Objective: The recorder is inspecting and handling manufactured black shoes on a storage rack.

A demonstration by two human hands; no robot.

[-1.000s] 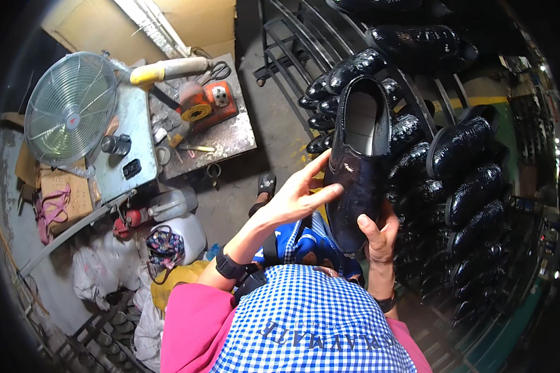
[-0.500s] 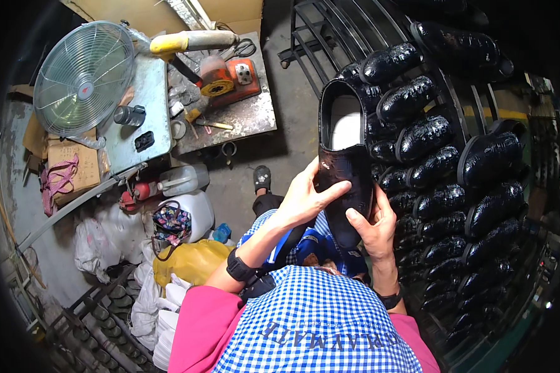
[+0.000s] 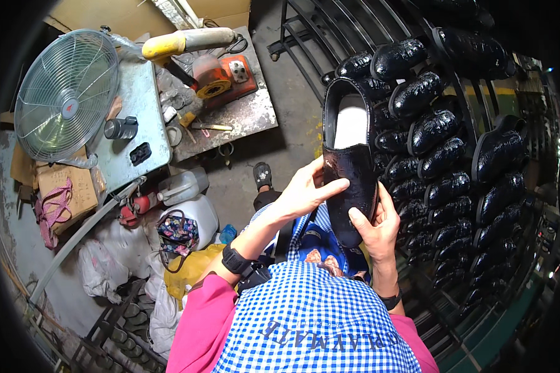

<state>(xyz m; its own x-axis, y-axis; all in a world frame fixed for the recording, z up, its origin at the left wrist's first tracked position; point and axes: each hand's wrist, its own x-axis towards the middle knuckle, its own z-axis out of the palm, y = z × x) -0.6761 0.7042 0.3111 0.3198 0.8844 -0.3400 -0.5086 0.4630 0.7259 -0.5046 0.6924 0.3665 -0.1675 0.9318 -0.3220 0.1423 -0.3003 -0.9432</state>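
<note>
A glossy black shoe (image 3: 350,163) stands near the centre of the frame, slightly right, toe down and opening up, its white insole showing. Both hands are clamped on its lower half: the left hand (image 3: 305,189) grips the left side with fingers laid across the vamp, and the right hand (image 3: 374,224) holds the right side with the thumb pressed on the toe. The toe tip is hidden behind the hands and the blue checked apron (image 3: 317,323) at the bottom of the frame. The sole cannot be seen.

To the right, a dark metal rack (image 3: 479,180) carries rows of similar black shoes (image 3: 429,127); its lower rows fade into shadow and bend at the frame's rim, so single shoes there are hard to make out. In the upper left, a round fan (image 3: 65,93) stands on a grey bench (image 3: 140,124), with an orange machine (image 3: 221,78) beside it at the top centre. Bags (image 3: 177,230) and plastic jugs (image 3: 183,186) crowd the floor at the left, partly covering each other.
</note>
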